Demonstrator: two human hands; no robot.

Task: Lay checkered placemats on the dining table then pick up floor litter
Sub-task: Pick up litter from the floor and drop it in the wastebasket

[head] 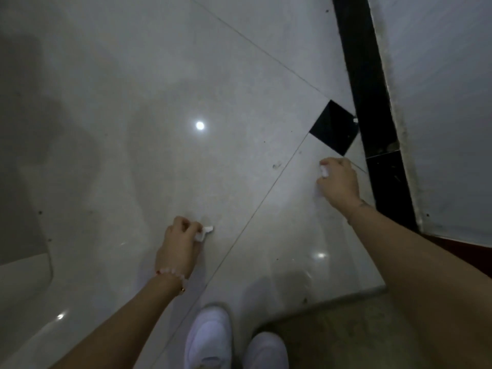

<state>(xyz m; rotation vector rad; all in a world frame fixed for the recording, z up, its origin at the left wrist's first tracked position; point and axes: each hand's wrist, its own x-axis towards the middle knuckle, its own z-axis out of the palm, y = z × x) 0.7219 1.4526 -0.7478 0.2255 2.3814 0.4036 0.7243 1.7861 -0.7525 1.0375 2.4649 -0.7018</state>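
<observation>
Head view: left hand [179, 247] and right hand [340, 181] each pinch white scraps [205, 232].

Dim, slightly soft frame. Round lamp glare [200, 125] on glossy floor tiles [133, 169], smaller glints lower down. Broad shadow [24, 134] left. Edges bowed.

Count: left hand [179, 249] + right hand [339, 182] = 2; paper scrap [205, 232] [324, 171] x2; white shoe [209, 339] [266, 352] x2; bead bracelet [170, 272] x1; black tile [334, 127] x1.

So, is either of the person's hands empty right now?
No: the left hand pinches a white scrap in its fingers, and the right hand holds a second white scrap.
</observation>
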